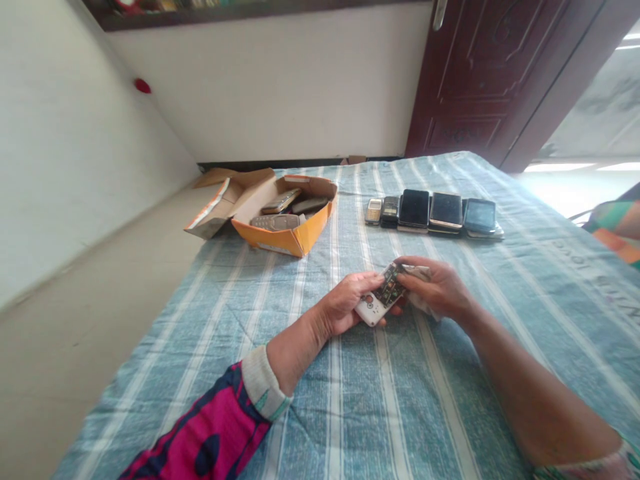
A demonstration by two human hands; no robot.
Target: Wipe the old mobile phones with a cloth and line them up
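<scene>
My left hand (345, 303) is wrapped round the lower end of a small white keypad phone (376, 304) held just above the striped blue cloth (400, 400). My right hand (436, 288) is closed on the phone's upper end, with a pale cloth (419, 272) bunched under its fingers against the screen. Both hands meet over the middle of the cloth-covered surface.
An open orange cardboard box (295, 239) at the back left holds several old phones. A row of several phones (434, 212) lies side by side at the back right. A dark wooden door (495, 73) stands behind. Bare floor (100, 287) runs along the left.
</scene>
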